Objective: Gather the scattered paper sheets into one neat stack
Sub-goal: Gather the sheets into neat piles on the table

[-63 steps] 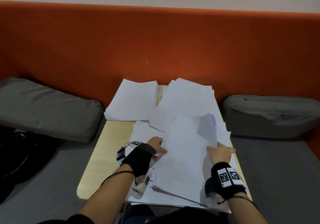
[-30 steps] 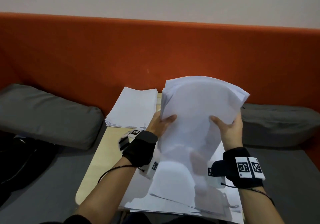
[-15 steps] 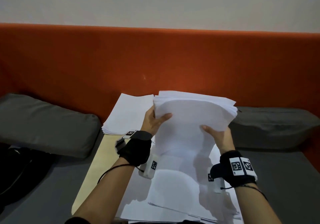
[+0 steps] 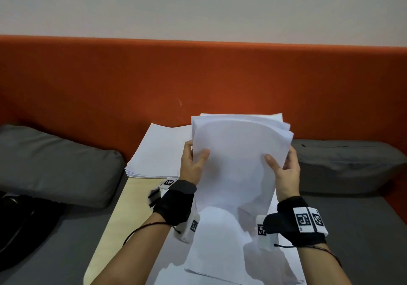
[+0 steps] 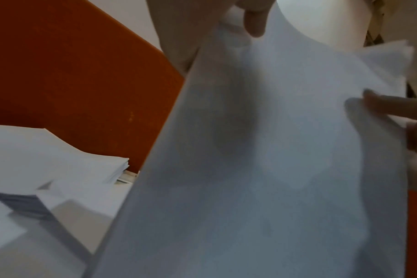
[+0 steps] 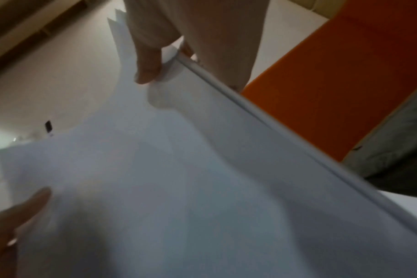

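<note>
I hold a thick bundle of white sheets (image 4: 239, 152) upright above the table, its top edges uneven and fanned at the right. My left hand (image 4: 193, 163) grips the bundle's left edge, thumb on the front face. My right hand (image 4: 284, 170) grips the right edge, thumb on the front. The wrist views show the same bundle (image 5: 274, 150) (image 6: 179, 188) from close up, with a thumb pressed on its face in each. A neat stack of sheets (image 4: 160, 152) lies at the table's far left. More loose sheets (image 4: 211, 251) lie under my wrists.
The small light wooden table (image 4: 123, 214) stands on a grey seat against an orange backrest (image 4: 198, 75). A grey cushion (image 4: 55, 163) lies to the left, another (image 4: 348, 163) to the right. A dark bag (image 4: 19, 229) sits at the far left.
Both hands lifted the bundle from flat on the table and stood it upright. Over the last half second its sheets have drawn closer together between my hands.
</note>
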The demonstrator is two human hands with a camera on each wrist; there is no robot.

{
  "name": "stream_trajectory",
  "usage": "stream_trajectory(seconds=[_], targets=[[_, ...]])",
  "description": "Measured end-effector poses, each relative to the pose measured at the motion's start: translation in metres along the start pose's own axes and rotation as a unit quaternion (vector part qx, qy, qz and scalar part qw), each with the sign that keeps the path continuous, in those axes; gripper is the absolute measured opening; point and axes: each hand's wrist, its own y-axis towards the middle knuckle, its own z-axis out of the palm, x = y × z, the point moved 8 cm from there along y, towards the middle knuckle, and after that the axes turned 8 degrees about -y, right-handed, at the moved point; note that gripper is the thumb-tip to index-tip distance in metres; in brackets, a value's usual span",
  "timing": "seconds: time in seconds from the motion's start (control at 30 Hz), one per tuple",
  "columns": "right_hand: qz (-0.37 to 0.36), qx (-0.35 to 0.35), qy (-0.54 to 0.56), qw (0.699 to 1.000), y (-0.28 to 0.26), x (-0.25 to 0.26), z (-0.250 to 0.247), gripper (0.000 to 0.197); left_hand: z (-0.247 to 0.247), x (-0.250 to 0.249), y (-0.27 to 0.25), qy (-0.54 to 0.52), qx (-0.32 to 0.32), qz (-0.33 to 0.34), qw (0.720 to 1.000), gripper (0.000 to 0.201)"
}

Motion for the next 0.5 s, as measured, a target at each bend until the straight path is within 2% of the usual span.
stream_trajectory(seconds=[0.13, 0.27, 0.37, 0.5], targets=[[-0.01, 0.026, 0.003, 1.0, 0.004, 0.013, -0.004, 0.033, 0.003, -0.019, 0.008, -0.042, 0.033, 0.008, 0.999, 0.03], [-0.029, 0.002, 0.003, 1.0, 0.008, 0.022, -0.006, 0.033, 0.012, -0.047, 0.015, -0.041, 0.045, 0.061, 0.996, 0.022], [-0.031, 0.006, -0.017, 0.999, 0.005, 0.017, -0.006, 0.031, 0.016, -0.043, 0.009, -0.012, 0.047, 0.069, 0.996, 0.016], [0.021, 0.015, -0.076, 0.997, -0.003, -0.02, -0.005, 0.031, 0.008, 0.006, -0.01, 0.08, 0.025, -0.004, 0.996, 0.033]])
